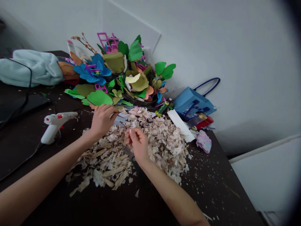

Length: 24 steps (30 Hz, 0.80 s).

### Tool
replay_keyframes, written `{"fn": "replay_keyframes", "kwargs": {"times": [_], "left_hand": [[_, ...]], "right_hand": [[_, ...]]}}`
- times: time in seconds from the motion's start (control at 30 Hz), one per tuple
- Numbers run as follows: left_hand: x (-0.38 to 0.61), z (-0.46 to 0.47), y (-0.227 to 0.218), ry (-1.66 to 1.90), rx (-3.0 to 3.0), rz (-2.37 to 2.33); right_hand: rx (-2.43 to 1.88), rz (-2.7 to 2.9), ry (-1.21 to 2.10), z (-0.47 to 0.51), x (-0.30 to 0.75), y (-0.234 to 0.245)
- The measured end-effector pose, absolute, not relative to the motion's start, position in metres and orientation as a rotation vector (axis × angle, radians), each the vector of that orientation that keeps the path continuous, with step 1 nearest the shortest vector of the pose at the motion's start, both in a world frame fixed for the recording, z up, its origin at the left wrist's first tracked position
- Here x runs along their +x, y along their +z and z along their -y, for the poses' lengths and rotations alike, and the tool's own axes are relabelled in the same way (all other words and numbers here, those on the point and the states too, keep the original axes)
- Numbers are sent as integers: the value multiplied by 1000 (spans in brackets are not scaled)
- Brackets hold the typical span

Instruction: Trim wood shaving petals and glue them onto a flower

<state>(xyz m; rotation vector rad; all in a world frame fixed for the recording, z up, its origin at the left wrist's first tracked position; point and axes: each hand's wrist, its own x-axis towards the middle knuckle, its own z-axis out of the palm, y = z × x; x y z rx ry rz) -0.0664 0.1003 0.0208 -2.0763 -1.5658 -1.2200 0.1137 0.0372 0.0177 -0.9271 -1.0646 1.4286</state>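
My left hand (pixel 103 117) reaches over the far left of a heap of dry, pale petal-like flakes (pixel 164 147). Its fingers are pinched together beside a pale pink flower (pixel 140 113); whether they hold part of it I cannot tell. My right hand (pixel 139 145) hovers above the middle of the heap, fingers curled and thumb pressed on them; anything in the pinch is too small to name. Just beneath that hand a dark tool, seemingly scissors (pixel 129 152), is partly hidden.
A white glue gun (pixel 53 127) with a cord stands left. Behind are colourful artificial flowers and leaves (pixel 100 98), and a light-blue cloth (pixel 35 67). Toward the right are green thread (pixel 162 108), a white strip (pixel 181 125), a blue bag (pixel 191 102) and a crumpled purple piece (pixel 204 142).
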Motion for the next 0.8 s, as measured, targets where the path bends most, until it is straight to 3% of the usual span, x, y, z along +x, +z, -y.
{"fn": "replay_keyframes", "kwargs": {"times": [0.1, 0.2, 0.47, 0.63, 0.8], "left_hand": [[-66, -102, 17, -1232, -2108, 1568], [-65, -102, 16, -1235, -2132, 1569], [-67, -105, 17, -1183, -2125, 1560], [-72, -111, 19, -1120, -2128, 1622], [-75, -124, 22, -1138, -2133, 1716]], "right_hand": [[-924, 1489, 853, -31, 128, 26], [-842, 1641, 696, -35, 133, 33], [-526, 1362, 1426, -30, 116, 28], [-534, 1477, 1913, 16, 120, 20], [-563, 1541, 2066, 56, 126, 3]]}}
